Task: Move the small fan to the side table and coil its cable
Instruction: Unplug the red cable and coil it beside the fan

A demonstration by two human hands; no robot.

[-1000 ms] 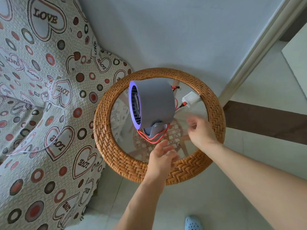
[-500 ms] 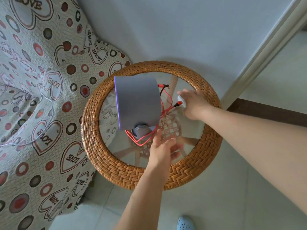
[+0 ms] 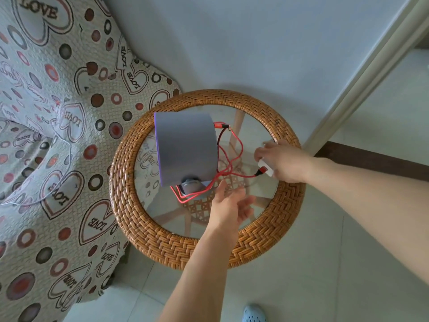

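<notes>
Fan sits on the glass top of the round wicker side table, centre of frame, left half of the glass. Grey drum body with a purple front rim facing frame-left, small grey foot at its lower edge.

Red cable is not coiled — loose loops run from a red connector at the fan's upper right, down across the glass right of the body, with a few tighter bends bunched under the foot. One strand leads right to a red plug seated in a white charger block.

Right hand at the right rim of the table, fingers curled round the charger block, gripping it just above the glass. Arm enters from the right edge of frame.

Left hand hovers over the lower middle of the glass, just right of the fan's foot. Fingers relaxed and spread, slightly motion-blurred, holding nothing; fingertip close to a cable strand — contact unclear.

Left of frame: sofa cover printed with hearts and "LOVE", a thin white cord lying across it. Pale wall in the upper frame, tiled floor below, blue slipper at the bottom edge.
</notes>
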